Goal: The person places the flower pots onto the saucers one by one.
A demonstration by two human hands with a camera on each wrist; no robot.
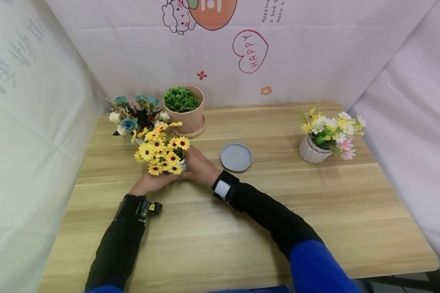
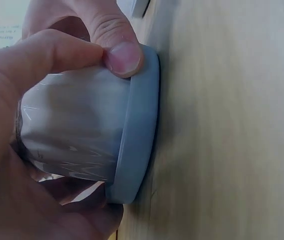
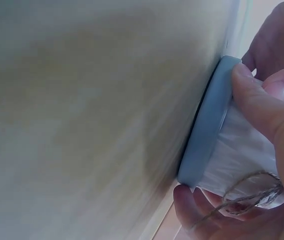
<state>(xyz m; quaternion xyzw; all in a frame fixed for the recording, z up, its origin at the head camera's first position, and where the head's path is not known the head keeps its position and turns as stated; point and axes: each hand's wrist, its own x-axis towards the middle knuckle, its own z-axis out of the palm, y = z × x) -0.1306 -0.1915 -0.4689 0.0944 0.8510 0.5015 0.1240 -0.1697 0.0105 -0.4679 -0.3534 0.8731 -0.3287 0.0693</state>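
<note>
Both hands hold a potted plant with yellow daisy-like flowers [image 1: 157, 150] at the table's left side. Its ridged white pot [image 2: 76, 125] sits in a blue-grey saucer [image 3: 207, 130] at the tabletop. My left hand [image 1: 152, 183] curls round the pot from the near left, fingers at the saucer's rim. From the right, my right hand [image 1: 199, 166] grips the pot, its thumb against the saucer's edge. In the wrist views the two thumbs meet. A twine bow [image 3: 252, 197] hangs on the pot under my right hand. Foliage and hands hide most of the pot in the head view.
Just right of the hands lies a grey saucer [image 1: 236, 157]. Behind stand a pink pot [image 1: 185, 120] with green leaves and a bunch of blue and white flowers [image 1: 130, 118]. A white pot [image 1: 313, 151] with mixed flowers stands at the right on the wooden table [image 1: 220, 236].
</note>
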